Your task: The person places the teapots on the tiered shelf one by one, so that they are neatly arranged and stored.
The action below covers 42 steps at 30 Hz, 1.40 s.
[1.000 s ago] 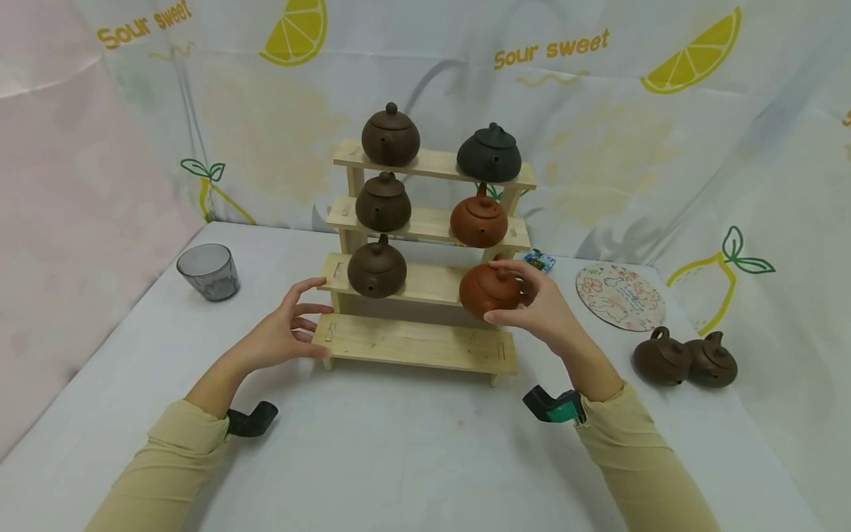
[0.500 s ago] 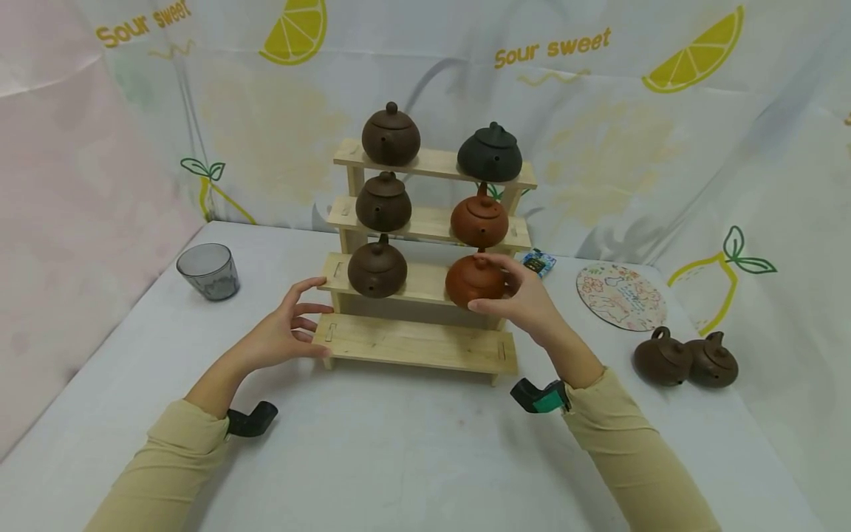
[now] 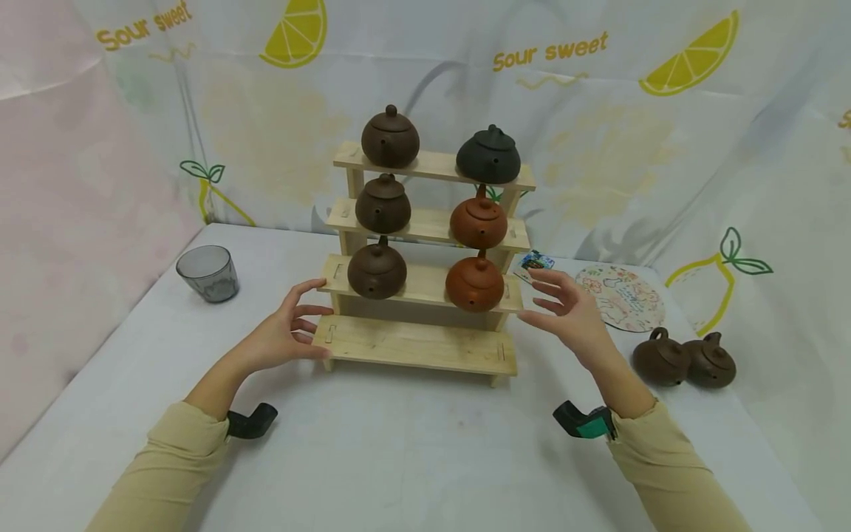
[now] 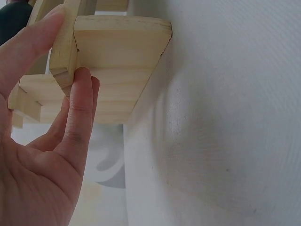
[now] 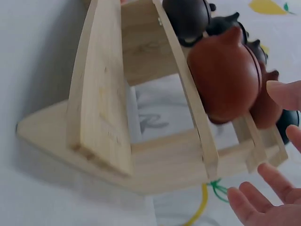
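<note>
A four-tier wooden display shelf [image 3: 412,343] stands mid-table. My left hand [image 3: 279,332] holds its left end, thumb at the bottom board and fingers higher up. In the left wrist view, the thumb and fingers [image 4: 81,110] lie on either side of a wooden piece. On the second tier from the bottom sits a reddish-brown teapot [image 3: 475,282], with a dark brown teapot [image 3: 377,270] at its left. My right hand [image 3: 572,314] is just right of that tier, fingers spread, holding nothing. The right wrist view shows the reddish teapot [image 5: 223,77] apart from the fingers.
Higher tiers carry another reddish teapot [image 3: 479,222], a black teapot [image 3: 488,155] and dark brown teapots [image 3: 383,205]. A grey glass [image 3: 209,273] stands at left. At right are a round patterned mat [image 3: 621,295], two brown teapots [image 3: 661,360] and a small blue packet [image 3: 536,260].
My right hand moved the reddish teapot left onto the second tier from the bottom, let it go and drew back to the right. The left hand stayed at the shelf's end.
</note>
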Tool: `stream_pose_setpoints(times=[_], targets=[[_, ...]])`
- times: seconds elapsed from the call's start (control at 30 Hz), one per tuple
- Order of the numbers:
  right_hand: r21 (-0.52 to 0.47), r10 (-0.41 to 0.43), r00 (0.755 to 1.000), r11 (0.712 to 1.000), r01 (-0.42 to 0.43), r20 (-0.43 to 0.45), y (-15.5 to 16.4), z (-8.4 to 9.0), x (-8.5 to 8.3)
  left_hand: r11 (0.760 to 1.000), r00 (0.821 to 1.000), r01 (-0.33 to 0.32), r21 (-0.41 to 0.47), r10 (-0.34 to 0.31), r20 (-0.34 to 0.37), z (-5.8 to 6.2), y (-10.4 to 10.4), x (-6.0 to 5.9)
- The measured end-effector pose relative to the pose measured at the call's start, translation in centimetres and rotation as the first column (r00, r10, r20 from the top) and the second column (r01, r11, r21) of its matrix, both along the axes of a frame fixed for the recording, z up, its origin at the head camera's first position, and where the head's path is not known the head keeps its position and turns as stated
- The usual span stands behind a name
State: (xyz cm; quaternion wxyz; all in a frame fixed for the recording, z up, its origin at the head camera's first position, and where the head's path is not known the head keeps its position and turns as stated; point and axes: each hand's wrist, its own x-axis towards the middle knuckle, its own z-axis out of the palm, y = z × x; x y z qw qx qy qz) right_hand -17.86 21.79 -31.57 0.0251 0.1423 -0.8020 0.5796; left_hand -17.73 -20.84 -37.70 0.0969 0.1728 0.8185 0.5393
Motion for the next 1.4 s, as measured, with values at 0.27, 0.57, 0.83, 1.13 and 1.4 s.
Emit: stream_pose_setpoints(times=[0.27, 0.57, 0.83, 1.13, 1.4], targets=[[-0.035, -0.104, 0.993, 0.994, 0.102, -0.054, 4.0, -0.7, 1.4, 1.000, 1.000, -0.004, -0.005, 0.004, 0.006, 0.0, -0.1, 0.1], [-0.168, -0.220, 0.975, 0.962, 0.217, -0.004, 7.3, -1.5, 2.7, 1.000, 1.000, -0.006, -0.018, 0.007, 0.003, -0.1, -0.3, 0.0], [-0.161, -0.348, 0.937, 0.924, 0.346, 0.021, 12.9, -5.7, 1.9, 1.000, 1.000, -0.009, -0.012, 0.009, 0.010, -0.1, -0.1, 0.1], [-0.228, -0.472, 0.877, 0.848, 0.479, 0.088, 19.3, -11.0, 1.1, 1.000, 1.000, -0.013, -0.026, 0.013, 0.009, 0.0, 0.1, 0.0], [-0.207, -0.587, 0.797, 0.770, 0.603, 0.138, 20.7, -10.7, 2.4, 1.000, 1.000, -0.011, -0.012, 0.011, 0.009, -0.1, 0.1, 0.0]])
